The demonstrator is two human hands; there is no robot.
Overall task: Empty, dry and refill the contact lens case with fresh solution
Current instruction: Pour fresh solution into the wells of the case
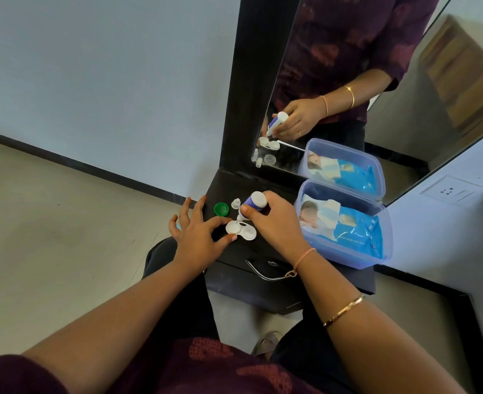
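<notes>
A white two-well contact lens case (241, 230) lies open on the dark dresser top (226, 184). My right hand (277, 223) grips a small white and blue solution bottle (253, 201), tipped nozzle-down over the case's left well. My left hand (199, 231) rests beside the case, with thumb and forefinger touching its left edge. A green cap (221, 209) and a small clear bottle cap (236, 203) lie just behind the case.
A clear plastic box (345, 223) holding a blue pack of wipes stands at the right of the dresser top. A mirror (348, 81) rises behind it. A drawer handle (263, 273) sits on the dresser front. A wall socket (447, 191) is at right.
</notes>
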